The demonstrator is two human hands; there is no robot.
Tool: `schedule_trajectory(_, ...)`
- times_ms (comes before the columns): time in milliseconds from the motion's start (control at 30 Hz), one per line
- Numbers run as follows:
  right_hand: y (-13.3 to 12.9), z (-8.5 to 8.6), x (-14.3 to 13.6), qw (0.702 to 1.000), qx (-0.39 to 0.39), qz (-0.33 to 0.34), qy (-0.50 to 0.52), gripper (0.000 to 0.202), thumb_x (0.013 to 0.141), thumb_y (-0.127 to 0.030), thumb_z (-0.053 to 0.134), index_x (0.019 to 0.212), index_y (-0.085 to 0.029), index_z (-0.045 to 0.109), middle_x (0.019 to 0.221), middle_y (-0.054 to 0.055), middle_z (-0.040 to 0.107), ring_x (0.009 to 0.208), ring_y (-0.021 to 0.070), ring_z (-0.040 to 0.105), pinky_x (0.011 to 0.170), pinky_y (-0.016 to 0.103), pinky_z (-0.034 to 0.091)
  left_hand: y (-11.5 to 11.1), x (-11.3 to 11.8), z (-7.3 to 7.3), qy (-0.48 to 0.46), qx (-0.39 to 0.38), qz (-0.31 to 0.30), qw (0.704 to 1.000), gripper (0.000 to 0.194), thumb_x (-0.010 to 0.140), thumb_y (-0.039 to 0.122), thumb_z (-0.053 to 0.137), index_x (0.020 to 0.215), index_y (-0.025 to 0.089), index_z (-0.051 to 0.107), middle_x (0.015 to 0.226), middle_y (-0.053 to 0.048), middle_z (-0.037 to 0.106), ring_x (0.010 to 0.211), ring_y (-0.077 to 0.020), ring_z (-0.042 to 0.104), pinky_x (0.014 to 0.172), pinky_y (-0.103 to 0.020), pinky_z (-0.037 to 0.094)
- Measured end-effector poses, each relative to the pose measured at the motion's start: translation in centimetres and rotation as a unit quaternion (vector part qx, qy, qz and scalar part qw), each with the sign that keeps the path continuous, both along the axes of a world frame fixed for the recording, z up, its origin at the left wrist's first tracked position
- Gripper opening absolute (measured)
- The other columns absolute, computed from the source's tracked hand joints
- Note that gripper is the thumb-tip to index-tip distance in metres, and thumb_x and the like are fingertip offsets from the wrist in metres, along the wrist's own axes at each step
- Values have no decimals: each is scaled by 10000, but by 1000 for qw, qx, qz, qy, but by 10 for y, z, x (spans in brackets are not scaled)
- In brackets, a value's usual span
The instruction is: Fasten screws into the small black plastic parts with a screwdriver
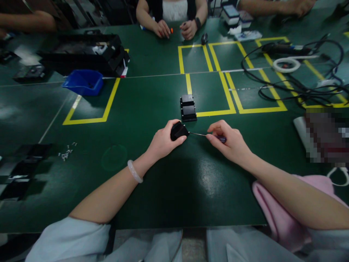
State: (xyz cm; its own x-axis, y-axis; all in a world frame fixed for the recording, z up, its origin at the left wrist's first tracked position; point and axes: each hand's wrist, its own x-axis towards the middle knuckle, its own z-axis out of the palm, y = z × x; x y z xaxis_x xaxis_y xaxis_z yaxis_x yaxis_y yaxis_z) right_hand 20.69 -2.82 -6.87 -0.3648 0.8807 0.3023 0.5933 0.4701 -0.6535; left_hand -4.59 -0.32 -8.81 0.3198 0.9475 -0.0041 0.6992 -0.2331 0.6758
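Observation:
My left hand [167,140] is wrapped round a small black case [178,131] near the middle of the green table. In my right hand [227,140] is a screwdriver [223,139] with a dark handle, held between thumb and fingers. Its thin shaft points left, and the tip meets a small screw at the case's right edge. Just beyond the case lie more black cases [188,111] in a short column, with silver screws along their sides. Loose silver screws [65,154] are scattered on the table at the left.
Black parts [20,171] lie far left. A blue bin [84,83] stands before black trays [81,54]. Cables [272,82] coil at the right, above a pink cloth [280,211]. Across the green table [152,98], a person's hands [189,30] rest near the far edge.

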Motion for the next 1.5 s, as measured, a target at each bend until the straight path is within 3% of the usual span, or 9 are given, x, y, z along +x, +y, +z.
schedule_trajectory(300,0,-1,-2,1000,14,0,-1,103,890,-216,579,974,-217,520,696,-35,596,594,119,587,589,237,432,0,0,-1,-3,-4,4,1000,589,860,490,634,1354,205,485,1174,-94,684,1017,-291,677,827,-396,520)
schedule_trajectory(533,0,2,-1,1000,-13,4,-2,62,955,-277,536,973,-221,517,631,-60,564,526,103,530,556,234,399,0,0,-1,-1,-3,1,1000,590,863,492,637,1354,204,480,1176,-92,682,1016,-288,677,824,-392,520)
schedule_trajectory(767,0,1,-2,1000,-1,-3,-1,111,882,-221,571,976,-228,513,697,-36,591,596,122,581,597,246,429,0,-1,-1,0,-3,1,1000,583,868,505,629,1349,213,478,1164,-93,688,1001,-287,687,815,-391,526)
schedule_trajectory(1000,0,4,-1,999,-40,1,1,61,959,-289,513,951,-229,510,609,-63,556,509,106,515,556,243,384,0,0,0,1,-2,0,1000,578,869,496,626,1348,206,479,1156,-95,687,998,-282,688,818,-387,529)
schedule_trajectory(1233,0,1,-2,1000,-8,-6,7,107,875,-218,574,964,-228,515,681,-41,596,595,125,583,608,246,428,0,0,1,3,-6,2,1000,585,864,484,634,1349,198,480,1159,-100,693,1020,-293,683,825,-392,522)
schedule_trajectory(1500,0,3,-1,1000,-31,0,0,46,930,-265,540,952,-232,515,635,-55,580,540,114,542,578,246,398,0,0,1,-1,-4,0,1000,577,871,491,629,1347,204,476,1157,-95,687,1004,-282,682,818,-391,524)
